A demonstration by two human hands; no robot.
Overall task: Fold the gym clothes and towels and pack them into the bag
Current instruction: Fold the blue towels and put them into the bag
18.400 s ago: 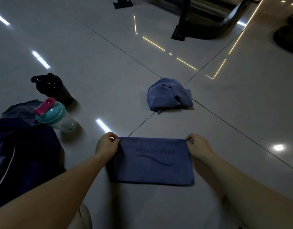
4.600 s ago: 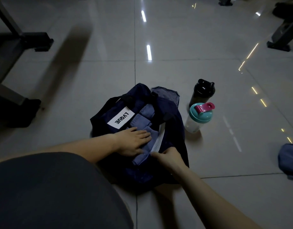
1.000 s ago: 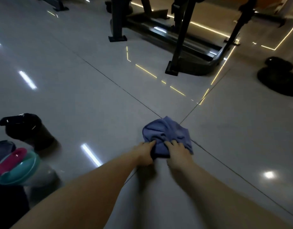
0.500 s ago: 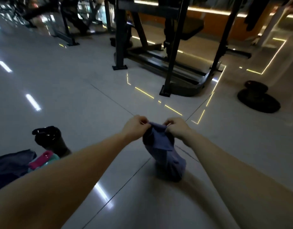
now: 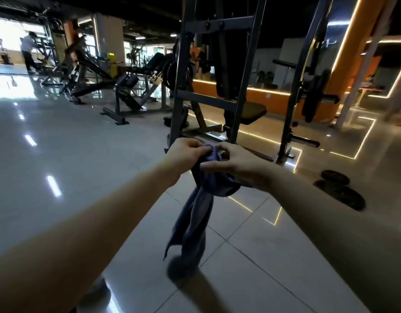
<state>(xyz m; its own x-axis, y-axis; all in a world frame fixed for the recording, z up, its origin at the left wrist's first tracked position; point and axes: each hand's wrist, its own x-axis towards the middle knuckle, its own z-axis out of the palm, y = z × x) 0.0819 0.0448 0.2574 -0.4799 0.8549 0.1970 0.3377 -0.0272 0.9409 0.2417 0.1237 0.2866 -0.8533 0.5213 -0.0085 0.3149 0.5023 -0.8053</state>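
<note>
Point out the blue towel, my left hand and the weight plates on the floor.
blue towel (image 5: 196, 213): head view, on the hanging middle fold.
left hand (image 5: 184, 153): head view, on the back of the hand.
weight plates (image 5: 344, 196): head view, on the nearer plate's top face.

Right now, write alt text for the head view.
The left hand and right hand grip the top of a blue towel, which hangs bunched toward the tiled floor. A weight machine and weight plates are beyond.

A gym: weight machines (image 5: 217, 86), benches, plates (image 5: 340, 192) on tiled floor (image 5: 59, 154).
</note>
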